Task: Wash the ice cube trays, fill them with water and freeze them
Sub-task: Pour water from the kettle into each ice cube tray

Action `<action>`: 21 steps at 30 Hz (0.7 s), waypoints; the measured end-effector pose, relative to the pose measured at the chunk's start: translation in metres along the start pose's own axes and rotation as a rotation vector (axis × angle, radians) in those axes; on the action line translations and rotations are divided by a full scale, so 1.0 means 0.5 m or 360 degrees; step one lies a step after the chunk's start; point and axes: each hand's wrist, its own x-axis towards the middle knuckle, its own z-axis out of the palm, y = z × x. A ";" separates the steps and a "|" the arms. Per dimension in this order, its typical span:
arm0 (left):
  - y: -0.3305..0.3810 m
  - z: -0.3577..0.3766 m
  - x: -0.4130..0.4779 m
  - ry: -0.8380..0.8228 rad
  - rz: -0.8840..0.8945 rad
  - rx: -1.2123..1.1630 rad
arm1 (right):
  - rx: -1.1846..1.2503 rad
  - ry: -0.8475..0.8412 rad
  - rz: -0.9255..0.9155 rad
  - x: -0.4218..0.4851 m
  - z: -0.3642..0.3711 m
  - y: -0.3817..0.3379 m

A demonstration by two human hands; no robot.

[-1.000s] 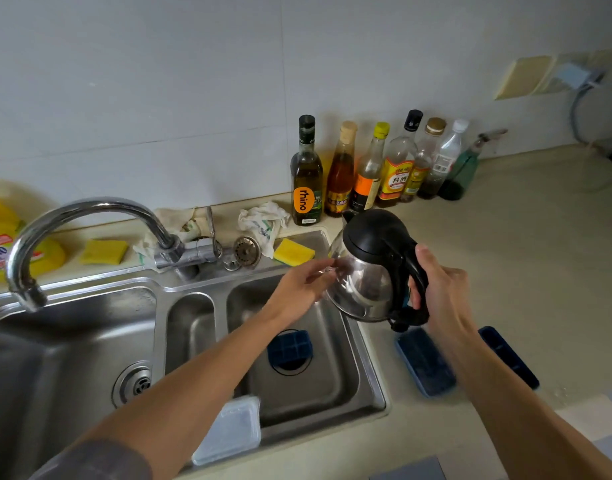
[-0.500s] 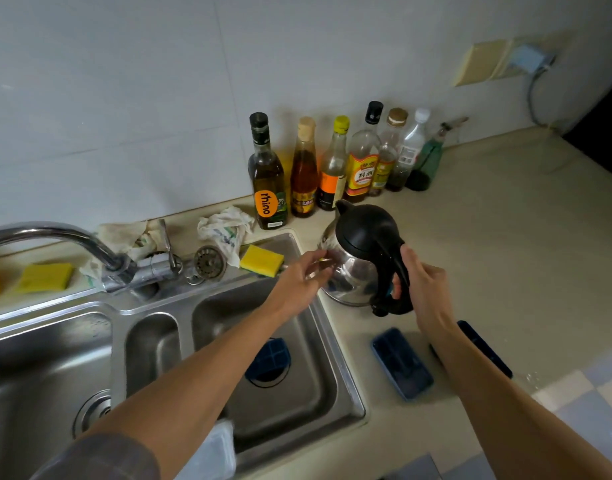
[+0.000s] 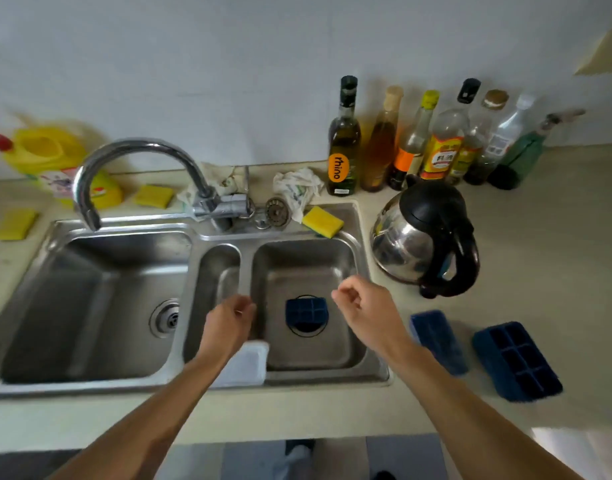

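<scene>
Two dark blue ice cube trays lie on the counter right of the sink: one (image 3: pixel 439 341) close to the basin, another (image 3: pixel 517 362) further right with its cells showing. A third blue tray (image 3: pixel 306 311) sits over the drain in the right basin (image 3: pixel 342 258). A white lid or tray (image 3: pixel 247 363) lies on the sink's front rim. My left hand (image 3: pixel 228 322) and my right hand (image 3: pixel 363 306) hover over the sink, fingers loosely curled, holding nothing. The steel kettle (image 3: pixel 420 237) with a black lid and handle stands on the counter.
The faucet (image 3: pixel 131 161) arches over the left basin (image 3: pixel 90 299). Several bottles (image 3: pixel 418 140) line the wall. A yellow sponge (image 3: pixel 323 221) sits on the sink's back rim, with a crumpled rag (image 3: pixel 297 188), a strainer (image 3: pixel 278 213) and a yellow detergent bottle (image 3: pixel 51 161) nearby.
Both hands let go of the kettle, which now stands on the counter, and drew back over the sink. The view swung left and down.
</scene>
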 end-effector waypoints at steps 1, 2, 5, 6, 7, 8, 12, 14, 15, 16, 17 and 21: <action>-0.035 -0.016 -0.018 0.0076 -0.0054 0.0049 | 0.0010 -0.0144 0.0054 -0.004 0.040 -0.004; -0.066 -0.030 -0.035 0.0135 -0.0112 0.0084 | 0.0004 -0.0278 0.0098 -0.010 0.080 -0.007; -0.141 -0.051 -0.086 0.0175 -0.0276 0.0166 | -0.0055 -0.0628 0.0220 -0.036 0.192 -0.013; -0.159 -0.051 -0.101 0.0161 -0.0296 0.0185 | -0.0062 -0.0709 0.0261 -0.045 0.224 -0.015; -0.172 -0.050 -0.113 0.0145 -0.0309 0.0203 | -0.0064 -0.0768 0.0297 -0.052 0.251 -0.017; -0.182 -0.048 -0.123 0.0134 -0.0320 0.0195 | -0.0071 -0.0812 0.0327 -0.058 0.274 -0.018; -0.208 -0.031 -0.137 0.0040 -0.0350 0.0235 | -0.0211 -0.0825 0.0305 -0.067 0.325 -0.017; -0.206 -0.026 -0.140 0.0047 -0.0332 0.0205 | -0.0230 -0.0797 0.0283 -0.067 0.331 -0.018; -0.203 -0.026 -0.141 0.0063 -0.0338 0.0196 | -0.0240 -0.0794 0.0281 -0.067 0.332 -0.020; -0.201 -0.025 -0.140 0.0090 -0.0335 0.0193 | -0.0252 -0.0797 0.0288 -0.066 0.332 -0.022; -0.198 -0.026 -0.140 0.0111 -0.0329 0.0198 | -0.0263 -0.0796 0.0299 -0.064 0.331 -0.025; -0.174 -0.043 -0.117 0.0142 -0.0297 0.0076 | -0.0290 -0.0659 0.0312 -0.046 0.313 -0.029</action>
